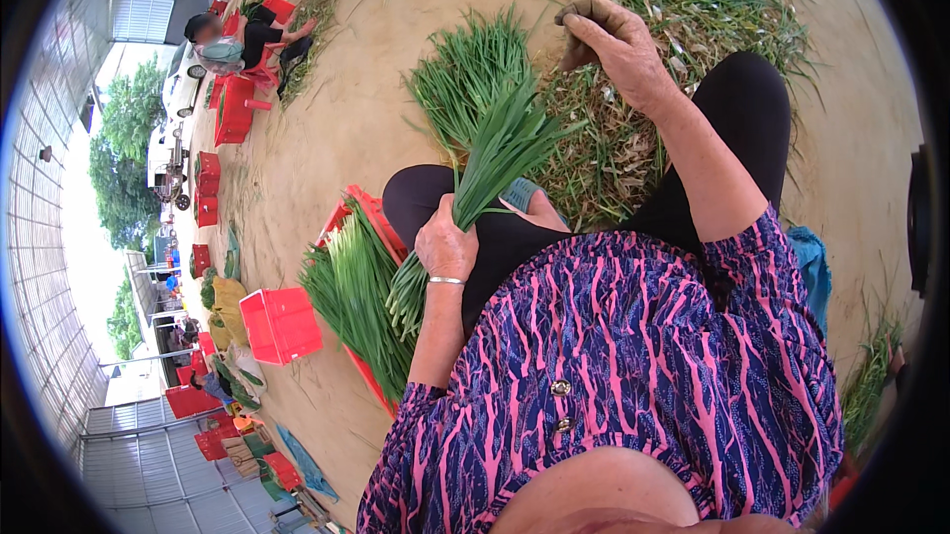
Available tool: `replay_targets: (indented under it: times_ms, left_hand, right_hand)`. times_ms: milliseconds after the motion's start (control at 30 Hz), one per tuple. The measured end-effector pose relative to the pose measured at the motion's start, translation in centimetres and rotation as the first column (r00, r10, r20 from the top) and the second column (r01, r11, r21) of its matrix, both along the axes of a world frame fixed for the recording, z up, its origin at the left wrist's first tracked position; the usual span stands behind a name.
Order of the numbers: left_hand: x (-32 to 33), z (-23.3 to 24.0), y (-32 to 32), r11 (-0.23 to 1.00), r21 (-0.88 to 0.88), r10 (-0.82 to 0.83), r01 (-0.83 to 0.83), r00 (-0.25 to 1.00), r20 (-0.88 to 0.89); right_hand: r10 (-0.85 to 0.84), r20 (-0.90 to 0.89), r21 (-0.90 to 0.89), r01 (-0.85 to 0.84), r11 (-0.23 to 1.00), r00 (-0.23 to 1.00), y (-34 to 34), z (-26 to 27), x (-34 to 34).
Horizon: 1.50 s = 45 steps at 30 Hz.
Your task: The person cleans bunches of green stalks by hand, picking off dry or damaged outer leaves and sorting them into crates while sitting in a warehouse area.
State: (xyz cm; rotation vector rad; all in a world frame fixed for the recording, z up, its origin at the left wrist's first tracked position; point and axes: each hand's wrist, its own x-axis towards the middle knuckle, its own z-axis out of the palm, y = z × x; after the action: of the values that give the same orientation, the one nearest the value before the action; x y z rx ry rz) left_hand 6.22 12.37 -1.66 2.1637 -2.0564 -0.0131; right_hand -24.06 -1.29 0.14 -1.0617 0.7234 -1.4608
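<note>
My left hand [447, 241], with a silver bracelet at the wrist, grips a bunch of garlic chives [505, 140] above my left knee. Its green leaves fan out forward, and the pale stem ends point back past the wrist. My right hand [616, 48] is raised over the ground ahead, fingers loosely curled and apart, their tips darkened with dirt; I see nothing held in it. Beyond the bunch, a loose pile of green chives [475, 66] lies on the floor. By my left side a red plastic crate [378, 218] holds more chives [356, 281], stacked above its rim.
A heap of trimmed, withered leaves [601, 140] spreads before my feet. An upturned or tilted red crate [278, 326] stands farther left. Another person [256, 40] sits among red crates [236, 109] at upper left. A blue cloth [810, 267] lies by my right hip.
</note>
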Motion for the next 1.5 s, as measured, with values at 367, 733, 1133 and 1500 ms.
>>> replay_targets:
  times_ms: [367,733,1133,1500]
  left_hand:
    - [-0.5,-1.4,-0.3,0.996,-0.076,-0.034,0.037,0.999,0.042]
    - [-0.6,-1.0,0.1,0.996,-0.083,-0.040,0.045,0.997,0.062]
    - [-0.7,-1.3,0.1,0.994,-0.094,-0.054,0.062,0.995,0.083]
    - [-1.5,-0.7,0.2,0.994,-0.075,-0.073,0.082,0.991,0.111]
  right_hand:
    - [0.089,-0.678,-0.072,-0.185,0.980,0.730,2.9,-0.9,2.3]
    - [0.219,-0.673,0.075,-0.230,0.970,0.707,3.0,-3.8,5.1]
    - [0.210,-0.606,0.035,-0.238,0.971,0.767,3.2,-3.2,5.3]
    - [-0.088,-0.758,-0.149,-0.040,0.988,0.647,3.9,-4.6,7.1]
